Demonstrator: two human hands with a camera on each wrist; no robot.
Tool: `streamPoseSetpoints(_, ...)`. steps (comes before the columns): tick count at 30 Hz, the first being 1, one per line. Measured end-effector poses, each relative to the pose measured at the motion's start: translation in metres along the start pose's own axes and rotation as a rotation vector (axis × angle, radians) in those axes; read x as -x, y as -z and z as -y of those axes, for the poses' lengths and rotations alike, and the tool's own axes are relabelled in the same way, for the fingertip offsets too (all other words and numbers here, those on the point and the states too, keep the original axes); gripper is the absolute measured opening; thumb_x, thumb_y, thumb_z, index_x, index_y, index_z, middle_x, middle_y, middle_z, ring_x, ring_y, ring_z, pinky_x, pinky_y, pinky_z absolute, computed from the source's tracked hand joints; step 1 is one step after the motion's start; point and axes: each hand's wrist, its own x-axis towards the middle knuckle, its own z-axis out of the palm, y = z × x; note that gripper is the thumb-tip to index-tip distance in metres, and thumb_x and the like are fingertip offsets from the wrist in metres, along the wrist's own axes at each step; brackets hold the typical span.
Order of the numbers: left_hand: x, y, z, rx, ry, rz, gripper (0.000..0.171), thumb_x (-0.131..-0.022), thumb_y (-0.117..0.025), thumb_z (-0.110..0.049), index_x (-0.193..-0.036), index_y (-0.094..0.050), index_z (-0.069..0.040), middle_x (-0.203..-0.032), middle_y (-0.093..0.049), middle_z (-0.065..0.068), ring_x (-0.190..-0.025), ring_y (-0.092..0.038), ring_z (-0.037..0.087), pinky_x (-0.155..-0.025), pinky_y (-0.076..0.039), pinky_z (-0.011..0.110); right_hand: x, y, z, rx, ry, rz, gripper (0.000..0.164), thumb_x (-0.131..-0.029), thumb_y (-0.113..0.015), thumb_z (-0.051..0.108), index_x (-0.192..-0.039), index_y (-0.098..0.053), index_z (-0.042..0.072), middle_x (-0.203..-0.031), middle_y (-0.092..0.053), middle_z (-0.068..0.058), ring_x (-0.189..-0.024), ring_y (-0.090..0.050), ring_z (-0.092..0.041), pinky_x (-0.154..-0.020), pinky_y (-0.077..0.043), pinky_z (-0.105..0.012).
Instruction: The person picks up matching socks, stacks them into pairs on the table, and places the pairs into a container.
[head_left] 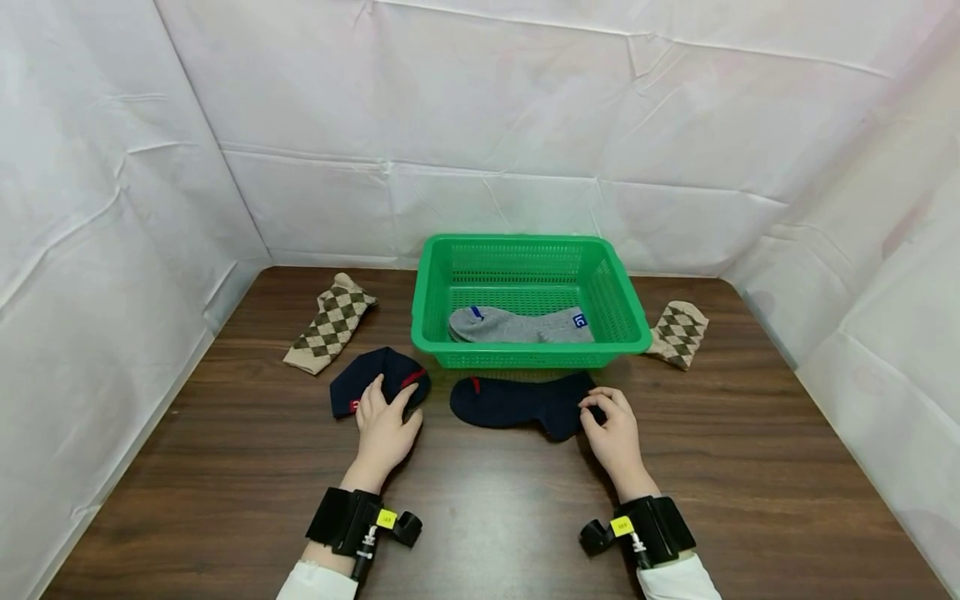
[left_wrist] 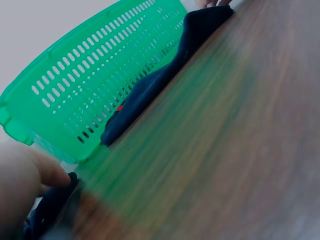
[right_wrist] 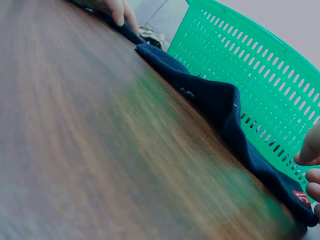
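My left hand [head_left: 385, 425] lies over a folded navy sock [head_left: 378, 371] with red marks, its fingers spread and loosely bent. In the left wrist view, the thumb [left_wrist: 50, 170] is right at that sock's edge. Another navy sock [head_left: 517, 402] lies lengthwise in front of the basket, its red toe mark to the left. At its right end is my right hand [head_left: 615, 429], thumb and index finger curved toward each other. A red label on the cuff [right_wrist: 301, 197] shows beside these fingers in the right wrist view, with no fabric visible between them.
A green plastic basket [head_left: 525, 357] stands at the back of the brown table [head_left: 495, 517], with grey socks [head_left: 517, 327] inside. Argyle-patterned socks lie on both sides, one at left [head_left: 330, 325] and one against the basket's right side [head_left: 678, 333]. White sheeting [head_left: 495, 125] surrounds the table.
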Motion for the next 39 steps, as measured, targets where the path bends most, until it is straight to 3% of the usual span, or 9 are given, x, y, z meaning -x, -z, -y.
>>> streamPoseSetpoints(3,0.001,0.000,-0.001,-0.064,0.009,0.037,0.047,-0.088,-0.056,-0.022,-0.133,-0.052,-0.010,-0.148,-0.013,0.030,-0.138,-0.006,0.045,-0.107,-0.004,0.062,0.000,0.000,0.000,-0.004,0.003,0.004,0.008,-0.083,-0.062,-0.002,-0.086,-0.069,0.001,-0.109,-0.058,-0.017,-0.106,-0.054,-0.035,-0.088,-0.043,-0.048)
streamPoseSetpoints(9,0.001,0.001,-0.003,-0.102,0.028,0.053,0.047,-0.089,-0.056,-0.024,-0.134,-0.050,-0.013,-0.148,-0.016,0.028,-0.137,-0.008,0.044,-0.107,-0.006,0.061,0.001,0.000,0.000,-0.009,-0.003,0.010,0.007,-0.083,-0.062,-0.002,-0.085,-0.069,0.001,-0.109,-0.058,-0.016,-0.106,-0.054,-0.034,-0.089,-0.043,-0.047)
streamPoseSetpoints(24,0.012,0.011,-0.020,-0.186,0.084,0.078,0.028,-0.087,-0.059,-0.024,-0.112,-0.062,-0.013,-0.126,-0.039,0.022,-0.113,-0.032,0.041,-0.084,-0.029,0.052,0.001,0.001,0.003,-0.017,-0.031,0.045,0.008,-0.085,-0.061,0.000,-0.088,-0.069,0.000,-0.111,-0.057,-0.017,-0.108,-0.053,-0.035,-0.092,-0.042,-0.050)
streamPoseSetpoints(29,0.015,0.012,-0.026,-0.205,0.028,0.071,0.019,-0.083,-0.066,-0.025,-0.097,-0.069,-0.013,-0.107,-0.050,0.016,-0.095,-0.047,0.033,-0.070,-0.041,0.043,0.001,0.001,0.003,-0.018,-0.033,0.041,0.008,-0.086,-0.061,0.000,-0.088,-0.068,0.001,-0.111,-0.057,-0.017,-0.108,-0.053,-0.035,-0.092,-0.042,-0.050)
streamPoseSetpoints(32,0.016,0.012,-0.030,-0.195,-0.013,0.095,0.014,-0.081,-0.070,-0.026,-0.090,-0.072,-0.014,-0.095,-0.053,0.010,-0.077,-0.051,0.024,-0.060,-0.043,0.035,0.000,0.001,0.002,-0.018,-0.028,0.031,0.007,-0.085,-0.062,-0.001,-0.088,-0.068,0.000,-0.111,-0.057,-0.017,-0.108,-0.053,-0.035,-0.092,-0.042,-0.050)
streamPoseSetpoints(35,0.017,0.012,-0.031,-0.176,-0.035,0.153,0.009,-0.081,-0.070,-0.027,-0.078,-0.070,-0.019,-0.083,-0.053,0.003,-0.060,-0.046,0.016,-0.054,-0.038,0.028,0.000,0.001,0.002,-0.015,-0.021,0.025,0.007,-0.085,-0.062,-0.001,-0.087,-0.068,0.001,-0.110,-0.057,-0.017,-0.107,-0.053,-0.035,-0.091,-0.042,-0.050)
streamPoseSetpoints(39,0.017,0.015,-0.032,-0.136,-0.088,0.280,0.018,-0.083,-0.068,-0.025,-0.065,-0.065,-0.024,-0.066,-0.056,-0.007,-0.049,-0.041,0.009,-0.051,-0.036,0.025,0.001,-0.001,0.002,-0.017,-0.023,0.020,0.007,-0.084,-0.062,0.000,-0.086,-0.069,0.001,-0.109,-0.058,-0.016,-0.106,-0.054,-0.035,-0.090,-0.043,-0.049)
